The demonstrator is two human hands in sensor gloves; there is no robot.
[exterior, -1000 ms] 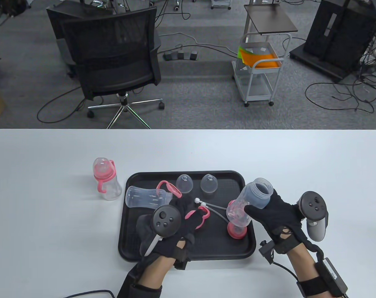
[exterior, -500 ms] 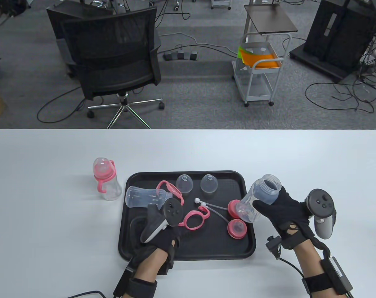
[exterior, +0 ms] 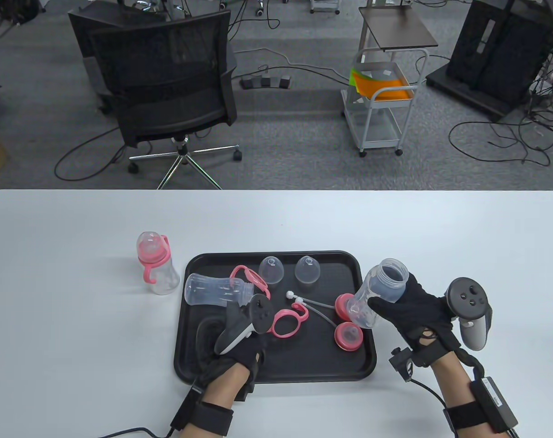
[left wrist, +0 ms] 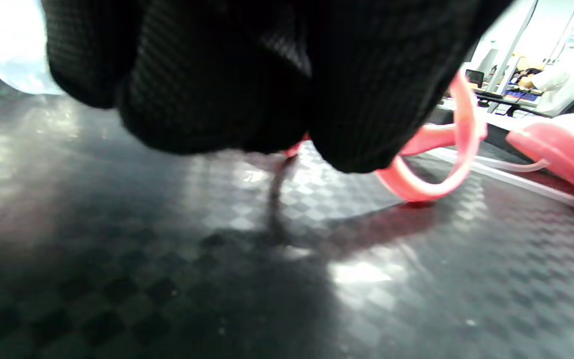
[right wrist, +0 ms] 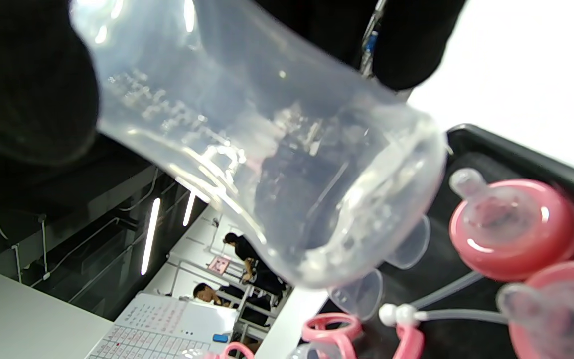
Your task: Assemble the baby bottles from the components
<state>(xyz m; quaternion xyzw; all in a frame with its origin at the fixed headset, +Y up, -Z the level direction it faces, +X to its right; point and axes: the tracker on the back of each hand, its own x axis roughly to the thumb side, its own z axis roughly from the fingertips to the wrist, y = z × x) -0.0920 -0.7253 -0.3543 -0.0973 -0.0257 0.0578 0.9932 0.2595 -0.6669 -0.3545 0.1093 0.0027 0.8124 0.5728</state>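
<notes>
While the right hand (exterior: 415, 315) sits at the lower right of the table view, its fingers (right wrist: 28, 89) are curled around a clear bottle body (exterior: 379, 292), which tilts with its open threaded mouth toward the upper right, just over the right rim of a black tray (exterior: 276, 365). In the right wrist view the bottle's base fills the centre of the frame, with gloved fingers on both sides of it. Low in the centre of the table view, the left hand (exterior: 240, 346) hangs over the tray's lower left part; its fingers (left wrist: 217, 89) are bunched close together just above the tray floor, right beside a pink handle ring (exterior: 288, 321), and whether they pinch it cannot be told. On the tray's right side lie two pink nipple collars (exterior: 348, 336), and a thin straw tube with white ends (exterior: 310, 306) runs between them and the ring. A second clear bottle body (exterior: 212, 289) lies on its side at the tray's upper left, with another pink handle ring (exterior: 251, 278) touching its neck. Two clear dome caps (exterior: 272, 269) stand along the tray's top edge. Left of the tray, upright on the white table (exterior: 75, 319), stands an assembled bottle with pink handles (exterior: 155, 267). Beyond the table, at the upper left of the frame, is a black office chair (exterior: 167, 82).
</notes>
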